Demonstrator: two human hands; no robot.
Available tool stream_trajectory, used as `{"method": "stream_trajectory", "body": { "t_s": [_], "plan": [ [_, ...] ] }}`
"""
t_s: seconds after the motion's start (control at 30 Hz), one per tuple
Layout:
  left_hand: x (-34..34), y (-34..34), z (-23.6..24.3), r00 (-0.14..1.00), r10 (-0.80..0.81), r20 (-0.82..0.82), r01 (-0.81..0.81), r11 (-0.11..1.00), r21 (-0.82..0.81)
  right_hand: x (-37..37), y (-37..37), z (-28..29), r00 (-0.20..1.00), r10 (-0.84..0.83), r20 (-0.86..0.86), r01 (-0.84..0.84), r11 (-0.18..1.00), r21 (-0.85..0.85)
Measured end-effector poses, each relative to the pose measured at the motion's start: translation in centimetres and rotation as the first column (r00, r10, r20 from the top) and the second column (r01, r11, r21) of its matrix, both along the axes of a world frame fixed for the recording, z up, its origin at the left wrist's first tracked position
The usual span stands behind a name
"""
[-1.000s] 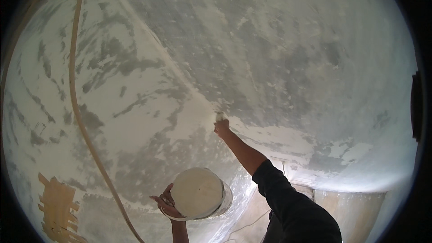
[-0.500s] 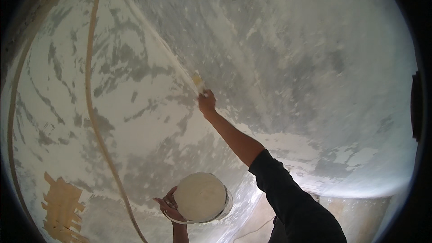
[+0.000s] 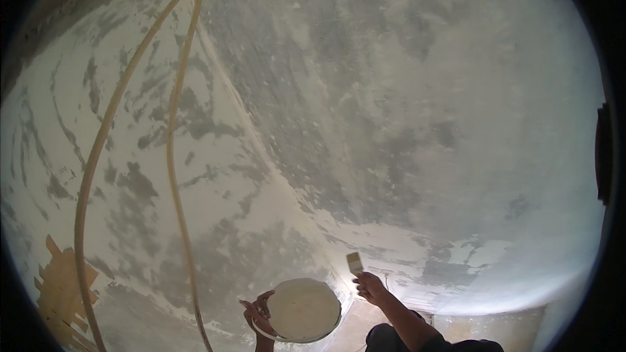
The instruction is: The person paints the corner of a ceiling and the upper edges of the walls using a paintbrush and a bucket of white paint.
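Observation:
My left hand point(image 3: 259, 316) is closed on the side of a round bucket point(image 3: 338, 323), low in the picture. Pale cream paint-like liquid point(image 3: 304, 309) fills the bucket's mouth. To its right, my right hand point(image 3: 370, 289) grips a flat paintbrush point(image 3: 355, 263) by the handle. The bristles point up and a little left, just beyond the bucket's rim and apart from it. Behind both hands, the wall point(image 3: 215, 267) and the large grey surface point(image 3: 404, 124) meet along a pale seam point(image 3: 228, 88). Both are patchy with white coating.
Two long tan hoses or pipes point(image 3: 98, 146) hang down the left side, coming together near the top. A ragged tan patch point(image 3: 62, 287) sits at the lower left wall. Rough, uncoated masonry point(image 3: 85, 3) runs along the upper left. A lighter panel point(image 3: 486, 327) shows at the lower right.
My right hand has brought the paintbrush down from the seam to beside the bucket. The view has shifted, and both hoses now appear farther right at the top.

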State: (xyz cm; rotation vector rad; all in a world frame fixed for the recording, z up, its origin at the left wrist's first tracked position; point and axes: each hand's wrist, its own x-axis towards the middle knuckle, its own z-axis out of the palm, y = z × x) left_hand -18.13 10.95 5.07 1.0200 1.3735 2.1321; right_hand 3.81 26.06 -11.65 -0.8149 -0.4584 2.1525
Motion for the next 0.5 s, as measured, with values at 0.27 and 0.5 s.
{"method": "stream_trajectory", "body": {
  "t_s": [0.27, 0.5],
  "plan": [
    [6.8, -1.6, -2.5, 0.965, -0.254, 0.062, 0.257, 0.965, -0.051, 15.0, -12.7, 8.2, 0.985, -0.021, 0.171, -0.007, 0.986, 0.166],
    [10.3, -4.5, -5.1, 0.879, -0.477, -0.022, 0.451, 0.843, -0.293, 19.5, -15.9, 13.9, 0.786, 0.054, 0.615, -0.418, 0.780, 0.466]
  ]
}}
